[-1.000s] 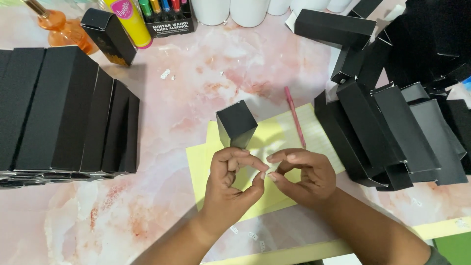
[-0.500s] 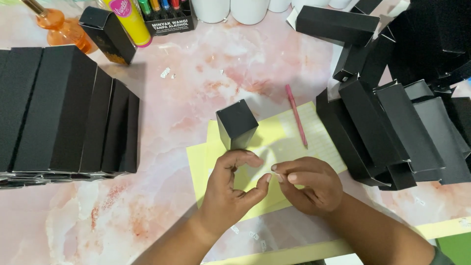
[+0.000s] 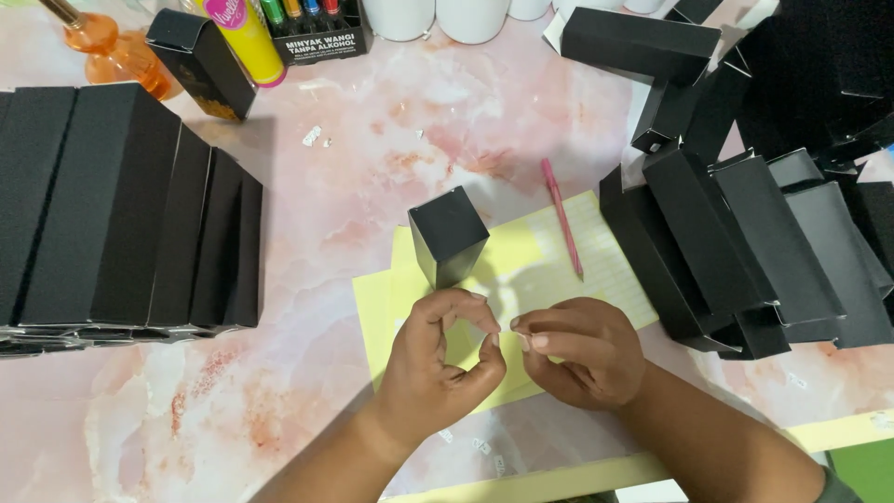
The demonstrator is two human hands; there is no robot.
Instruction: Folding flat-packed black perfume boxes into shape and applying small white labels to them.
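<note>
Pink-veined marble table (image 3: 279,410) carries the whole scene, ranked here by bulk. Along its left edge lies a row of flat black cartons (image 3: 121,205), packed side by side; toward the right edge a looser heap of black cartons (image 3: 745,242) leans and overlaps. At the far edge stand white cups (image 3: 438,17), a yellow tube (image 3: 244,37), a pack of coloured markers (image 3: 312,28) and an orange bottle (image 3: 112,51). Near the middle, a yellow lined sheet (image 3: 549,251) holds one small black box (image 3: 447,235), upright and closed on top, just beyond the fingers; a pink pen (image 3: 562,216) lies across the sheet's far side.

Left hand (image 3: 438,363) curls thumb and forefinger into a ring, gripping nothing that shows. Right hand (image 3: 577,352) is closed in a pinch on something tiny and pale at its fingertips (image 3: 526,341); what it is cannot be told.

Likely risks: the pinched scrap could slip and vanish among the white flecks (image 3: 315,136) on the marble, and a forward nudge of either hand could topple the upright box, which looks light.
</note>
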